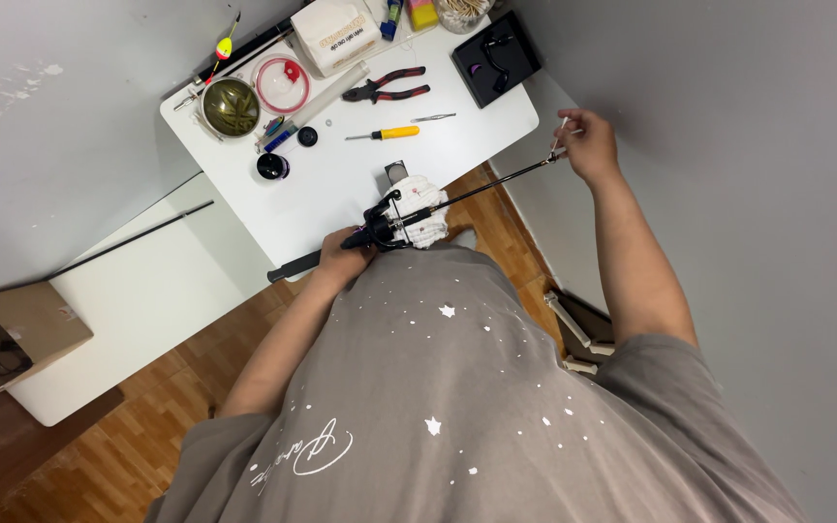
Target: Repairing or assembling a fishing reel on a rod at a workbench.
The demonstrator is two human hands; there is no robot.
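The scene is evenly and fairly brightly lit, with soft light from above — shadows under the pliers (387, 87) and the screwdriver (385, 133) are short and faint. The white table (341, 184) comes close to washing out, though no hard glare shows on it. The wide lens bends straight lines near the edges — the grey wall (777, 194) leans and the table looks skewed. Focus is sharp through the middle; the far corners are slightly soft.

Grey tee — white star specks.
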